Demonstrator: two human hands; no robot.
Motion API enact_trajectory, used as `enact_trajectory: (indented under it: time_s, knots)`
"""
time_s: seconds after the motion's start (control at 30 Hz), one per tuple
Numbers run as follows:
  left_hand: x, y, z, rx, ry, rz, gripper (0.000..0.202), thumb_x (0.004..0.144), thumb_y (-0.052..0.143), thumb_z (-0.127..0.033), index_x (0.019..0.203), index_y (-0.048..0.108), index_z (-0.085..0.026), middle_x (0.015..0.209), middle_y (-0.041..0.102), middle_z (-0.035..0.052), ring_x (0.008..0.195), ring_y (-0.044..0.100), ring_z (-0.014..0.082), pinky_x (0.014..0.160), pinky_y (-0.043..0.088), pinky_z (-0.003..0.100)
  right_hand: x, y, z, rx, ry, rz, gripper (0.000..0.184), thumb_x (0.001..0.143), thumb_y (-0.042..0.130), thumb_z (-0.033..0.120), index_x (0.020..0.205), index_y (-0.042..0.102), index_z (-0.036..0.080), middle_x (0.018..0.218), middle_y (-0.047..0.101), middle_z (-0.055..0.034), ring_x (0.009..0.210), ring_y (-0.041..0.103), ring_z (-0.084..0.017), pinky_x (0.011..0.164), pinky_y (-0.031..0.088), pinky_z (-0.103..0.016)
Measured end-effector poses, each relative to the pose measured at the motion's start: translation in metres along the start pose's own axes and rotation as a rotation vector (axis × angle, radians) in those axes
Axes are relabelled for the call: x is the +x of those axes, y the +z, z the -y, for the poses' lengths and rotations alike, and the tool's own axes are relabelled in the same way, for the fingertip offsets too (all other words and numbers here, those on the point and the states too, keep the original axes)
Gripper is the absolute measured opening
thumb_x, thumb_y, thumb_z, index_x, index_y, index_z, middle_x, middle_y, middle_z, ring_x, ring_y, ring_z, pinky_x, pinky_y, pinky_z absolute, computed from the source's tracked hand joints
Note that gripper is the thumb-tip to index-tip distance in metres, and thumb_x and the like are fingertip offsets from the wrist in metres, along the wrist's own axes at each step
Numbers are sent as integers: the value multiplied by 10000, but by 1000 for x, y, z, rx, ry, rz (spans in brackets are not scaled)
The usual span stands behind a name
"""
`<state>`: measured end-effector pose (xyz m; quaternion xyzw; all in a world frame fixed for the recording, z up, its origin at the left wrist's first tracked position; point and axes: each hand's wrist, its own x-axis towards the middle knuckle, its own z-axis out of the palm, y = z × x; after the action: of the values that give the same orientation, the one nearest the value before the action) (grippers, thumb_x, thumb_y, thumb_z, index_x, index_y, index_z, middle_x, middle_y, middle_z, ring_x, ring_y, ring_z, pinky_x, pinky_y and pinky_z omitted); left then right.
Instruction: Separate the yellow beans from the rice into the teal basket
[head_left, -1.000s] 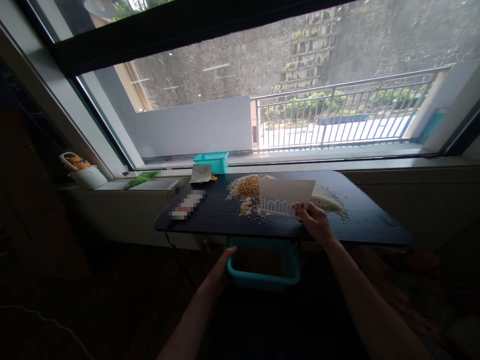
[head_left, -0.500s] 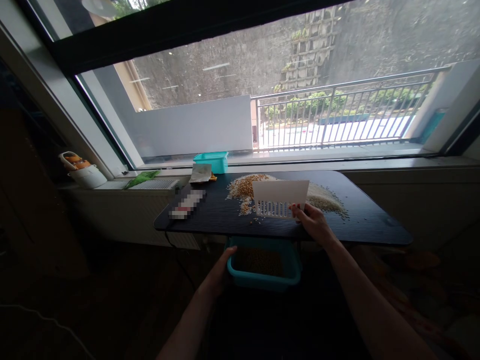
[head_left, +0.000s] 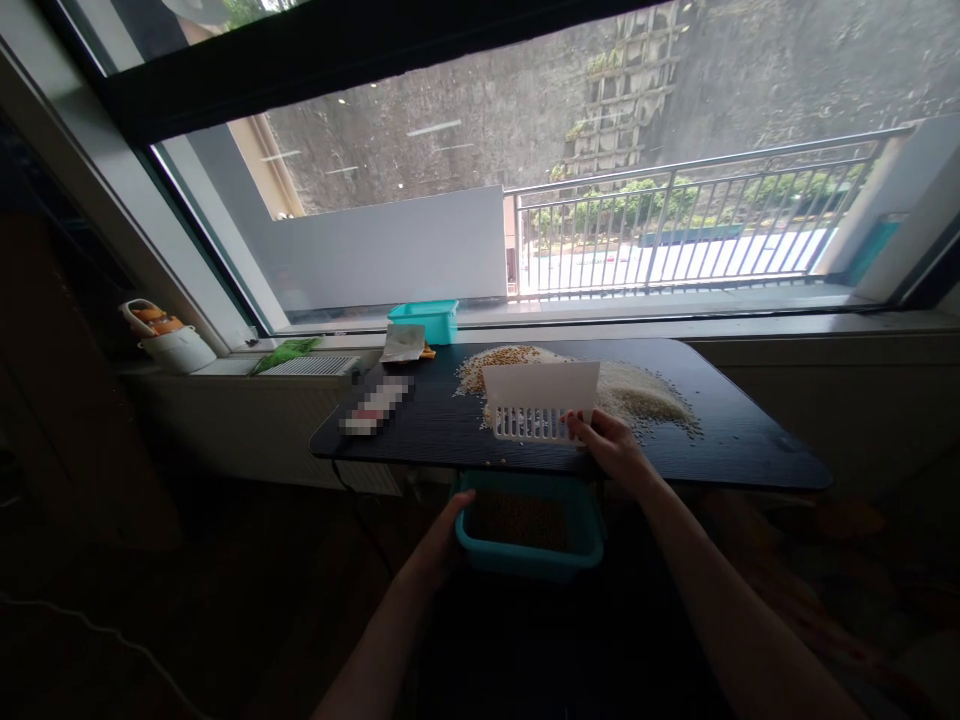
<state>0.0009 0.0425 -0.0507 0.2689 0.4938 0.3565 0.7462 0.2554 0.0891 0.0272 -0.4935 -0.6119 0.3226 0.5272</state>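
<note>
My right hand (head_left: 613,450) grips the lower right corner of a white slotted plastic scraper (head_left: 541,386), held tilted over the table. Behind and left of it lies a pile of yellow kernels mixed with white grains (head_left: 496,364); part of the pile is hidden by the scraper. To its right spreads a heap of pale rice-like grain (head_left: 646,396). Below the table's front edge, my left hand (head_left: 444,535) is closed on the left rim of a teal plastic tub (head_left: 529,562). Brownish kernels (head_left: 517,518) cover the tub's bottom, dim in the shadow.
The dark table (head_left: 750,440) stands against the window. At its back left are a second teal tub (head_left: 426,320) and a grey-white packet (head_left: 403,343); a blurred-out flat item (head_left: 377,405) lies in front. A white pot (head_left: 178,349) and green leafy thing (head_left: 286,355) sit by the radiator (head_left: 307,410).
My right hand has moved the scraper left and slightly toward me. A few kernels now lie close to the table's front edge. My left hand and the tub look unchanged.
</note>
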Motion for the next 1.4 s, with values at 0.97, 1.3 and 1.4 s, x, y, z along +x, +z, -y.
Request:
enact_trajectory:
  time_s: [0.97, 1.3, 1.4]
  knots:
    - [4, -4, 3, -38, 16, 43, 577, 735, 541, -509, 1192, 534, -158, 1131, 625, 95, 1060, 561, 254, 812, 468, 328, 3, 7, -1, -19, -12, -213, 332, 689, 597, 486, 619, 631, 164, 665, 653, -54, 687, 594, -201, 613, 434, -274]
    - [1, -5, 3, -21, 8, 21, 588, 726, 541, -523, 1201, 527, -178, 1168, 603, 81, 1100, 529, 266, 794, 473, 341, 23, 30, -13, -177, -100, -128, 390, 732, 532, 527, 681, 641, 156, 570, 582, -18, 543, 502, -137, 492, 356, -229]
    - [1, -5, 4, -22, 13, 30, 584, 728, 535, -527, 1196, 533, -178, 1166, 605, 84, 1102, 528, 268, 798, 470, 344, 27, 32, -15, -240, -116, -105, 397, 743, 517, 525, 680, 642, 153, 571, 576, -16, 544, 491, -133, 488, 342, -225]
